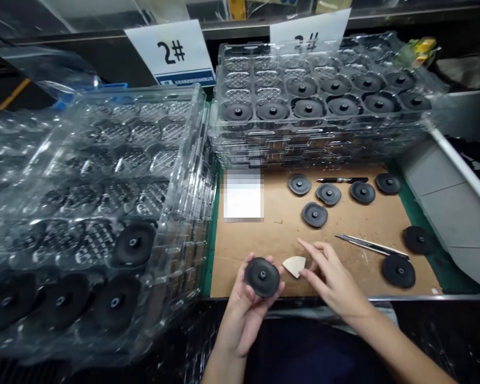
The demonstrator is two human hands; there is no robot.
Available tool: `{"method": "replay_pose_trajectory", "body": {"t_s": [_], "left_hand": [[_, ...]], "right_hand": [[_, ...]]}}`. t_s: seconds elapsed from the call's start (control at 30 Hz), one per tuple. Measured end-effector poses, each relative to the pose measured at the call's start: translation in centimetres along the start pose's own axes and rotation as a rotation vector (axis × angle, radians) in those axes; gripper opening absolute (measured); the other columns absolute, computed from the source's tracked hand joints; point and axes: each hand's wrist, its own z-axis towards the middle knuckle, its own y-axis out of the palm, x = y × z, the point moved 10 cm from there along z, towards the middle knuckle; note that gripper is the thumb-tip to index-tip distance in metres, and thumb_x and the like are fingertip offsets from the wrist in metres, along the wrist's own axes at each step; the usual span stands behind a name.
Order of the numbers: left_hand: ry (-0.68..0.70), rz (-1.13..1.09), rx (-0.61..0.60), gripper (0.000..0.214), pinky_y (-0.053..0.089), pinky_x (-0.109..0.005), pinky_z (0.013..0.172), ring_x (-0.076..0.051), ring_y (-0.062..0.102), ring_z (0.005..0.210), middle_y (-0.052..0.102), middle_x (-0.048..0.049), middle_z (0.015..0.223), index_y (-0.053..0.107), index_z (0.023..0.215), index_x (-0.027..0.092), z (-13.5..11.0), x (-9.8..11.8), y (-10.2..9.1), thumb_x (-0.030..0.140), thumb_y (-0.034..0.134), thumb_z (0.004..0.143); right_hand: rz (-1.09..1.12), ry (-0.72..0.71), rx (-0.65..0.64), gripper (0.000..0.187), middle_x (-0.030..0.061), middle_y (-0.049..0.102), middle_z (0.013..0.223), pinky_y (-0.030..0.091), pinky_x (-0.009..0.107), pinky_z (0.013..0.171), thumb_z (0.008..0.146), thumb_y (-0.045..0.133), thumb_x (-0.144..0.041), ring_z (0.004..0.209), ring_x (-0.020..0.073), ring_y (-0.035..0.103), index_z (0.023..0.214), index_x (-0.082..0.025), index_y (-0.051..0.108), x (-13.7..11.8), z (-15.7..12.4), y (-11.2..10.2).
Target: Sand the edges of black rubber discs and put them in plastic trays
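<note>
A sheet of brown cardboard (232,274) lies on a green mat (436,266). Near the front edge of the cardboard, the left hand (244,314) holds a round black disc (262,276). Its fingers curl up around the rim of the disc and grip it. The disc has a small bump with a hole in the middle. The right hand (332,282) is open, with its fingers apart, and it holds nothing. A small pale fan-shaped piece (294,265) sits between the two hands, just beside the right fingertips.

Toward the right edge of the cardboard lies a thin craft knife (368,244). Two more black discs (398,271) lie near it, and one of them is on the green mat. Farther back, near the back edge, there are five more black discs (314,214), a black pen (342,180), and a blurred white square (243,196).

A tall stack of clear plastic trays (104,176) fills the left side, with black discs in its front cups. Another stack of clear trays (324,106) stands behind the cardboard. Behind them are two white signs, "2#" (170,48) and "3#" (310,32).
</note>
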Motion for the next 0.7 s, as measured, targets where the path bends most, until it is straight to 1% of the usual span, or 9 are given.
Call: {"method": "replay_pose_trajectory", "body": {"t_s": [0.07, 0.13, 0.2, 0.27, 0.33, 0.43, 0.53, 0.6, 0.7], "left_hand": [[0.083, -0.023, 0.036, 0.054, 0.036, -0.047, 0.105, -0.031, 0.051, 0.121, 0.053, -0.0070, 0.133, 0.047, 0.123, 0.032, -0.2, 1.2, -0.7, 0.038, 0.069, 0.074], [0.134, -0.040, 0.064, 0.057, 0.035, -0.046, 0.106, -0.031, 0.050, 0.122, 0.051, -0.0074, 0.135, 0.045, 0.124, 0.032, -0.6, 1.8, -1.0, 0.038, 0.070, 0.073], [0.159, -0.052, 0.066, 0.059, 0.034, -0.044, 0.107, -0.031, 0.049, 0.124, 0.051, -0.0088, 0.135, 0.044, 0.126, 0.031, -0.9, 2.0, -0.7, 0.038, 0.070, 0.073], [0.164, -0.055, 0.053, 0.059, 0.034, -0.043, 0.107, -0.030, 0.049, 0.123, 0.052, -0.0102, 0.134, 0.042, 0.127, 0.030, -1.4, 1.9, -0.3, 0.039, 0.068, 0.074], [0.163, -0.042, 0.040, 0.063, 0.035, -0.042, 0.107, -0.030, 0.050, 0.123, 0.053, -0.0109, 0.133, 0.041, 0.129, 0.029, -1.8, 1.6, 0.2, 0.039, 0.069, 0.074], [0.155, -0.003, 0.021, 0.068, 0.038, -0.040, 0.105, -0.030, 0.052, 0.120, 0.053, -0.0103, 0.133, 0.044, 0.129, 0.027, -2.4, 1.0, 1.0, 0.037, 0.074, 0.069], [0.159, 0.066, 0.015, 0.066, 0.043, -0.036, 0.100, -0.028, 0.054, 0.117, 0.057, -0.0091, 0.128, 0.050, 0.125, 0.023, -3.0, 0.4, 2.1, 0.036, 0.076, 0.066], [0.132, 0.129, -0.004, 0.065, 0.045, -0.035, 0.097, -0.027, 0.055, 0.115, 0.061, -0.0087, 0.122, 0.052, 0.125, 0.023, -3.3, -0.2, 2.9, 0.035, 0.077, 0.065], [0.125, 0.173, -0.038, 0.069, 0.048, -0.036, 0.094, -0.028, 0.059, 0.110, 0.063, -0.0062, 0.118, 0.055, 0.121, 0.026, -3.7, -0.5, 4.3, 0.034, 0.082, 0.058]], "right_hand": [[-0.034, 0.013, 0.029, 0.039, 0.0118, 0.046, 0.116, 0.054, 0.040, 0.078, 0.089, 0.047, -0.037, 0.088, 0.0206, 0.061, 0.126, -0.026, 0.052, 0.6, 0.3, 1.3], [0.000, -0.063, 0.002, 0.028, 0.0104, 0.052, 0.111, 0.053, 0.039, 0.079, 0.090, 0.047, -0.032, 0.089, 0.0209, 0.060, 0.114, -0.025, 0.060, -0.2, -0.1, 3.4], [0.049, -0.146, -0.038, 0.025, 0.0075, 0.059, 0.099, 0.053, 0.034, 0.077, 0.091, 0.044, -0.026, 0.087, 0.0193, 0.060, 0.107, -0.026, 0.062, -1.5, -0.8, 5.0], [0.088, -0.196, -0.060, 0.024, 0.0055, 0.062, 0.088, 0.054, 0.031, 0.073, 0.091, 0.043, -0.024, 0.083, 0.0183, 0.061, 0.105, -0.025, 0.062, -2.6, -1.3, 5.2], [0.114, -0.198, -0.047, 0.023, 0.0049, 0.064, 0.086, 0.053, 0.030, 0.071, 0.091, 0.043, -0.024, 0.080, 0.0176, 0.062, 0.104, -0.024, 0.061, -3.3, -1.2, 3.7], [0.150, -0.150, 0.034, 0.023, 0.0054, 0.064, 0.100, 0.052, 0.028, 0.073, 0.092, 0.043, -0.025, 0.089, 0.0172, 0.061, 0.111, -0.023, 0.056, -4.9, -0.5, -0.6], [0.214, -0.218, 0.116, 0.030, 0.0050, 0.061, 0.109, 0.050, 0.030, 0.079, 0.090, 0.047, -0.024, 0.096, 0.0179, 0.058, 0.120, -0.025, 0.050, -8.9, -1.1, -4.3], [0.245, -0.340, 0.126, 0.031, 0.0046, 0.062, 0.104, 0.048, 0.033, 0.082, 0.089, 0.046, -0.019, 0.093, 0.0180, 0.057, 0.120, -0.024, 0.049, -12.1, -2.3, -5.4], [0.216, -0.457, 0.009, 0.031, 0.0035, 0.063, 0.094, 0.048, 0.032, 0.077, 0.088, 0.043, -0.012, 0.082, 0.0165, 0.056, 0.116, -0.024, 0.050, -15.0, -4.0, -4.9]]}}
